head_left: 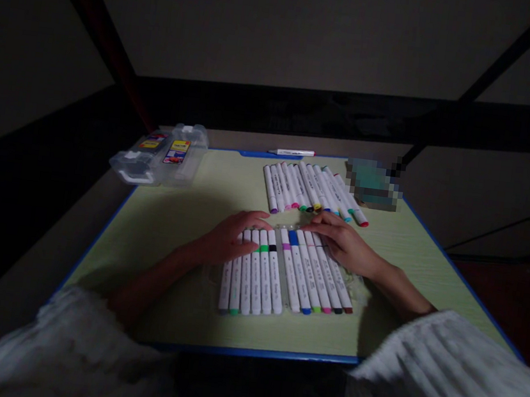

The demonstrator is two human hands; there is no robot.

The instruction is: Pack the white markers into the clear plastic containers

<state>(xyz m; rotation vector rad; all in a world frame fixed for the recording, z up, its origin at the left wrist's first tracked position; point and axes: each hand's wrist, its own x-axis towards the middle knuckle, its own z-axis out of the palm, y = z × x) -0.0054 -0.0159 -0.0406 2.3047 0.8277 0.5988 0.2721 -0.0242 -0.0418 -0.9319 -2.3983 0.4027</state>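
White markers lie side by side in a clear plastic tray (288,295), in a left group (255,281) and a right group (316,275). Some show coloured bands or ends in green, black, purple, blue and pink. My left hand (228,239) rests over the upper ends of the left group, thumb and fingers apart. At the top of the right group, my right hand (347,241) has its fingers stretched toward the left, touching the marker ends; part of its thumb is hidden. Beyond the hands, a loose row of white markers (309,188) lies slightly fanned.
A clear plastic case (184,166) with a white handle and yellow labels lies at the table's far left. One marker (294,153) sits along the back edge. A blurred green object (373,183) is at the back right. The pale green table (173,316) has a blue rim.
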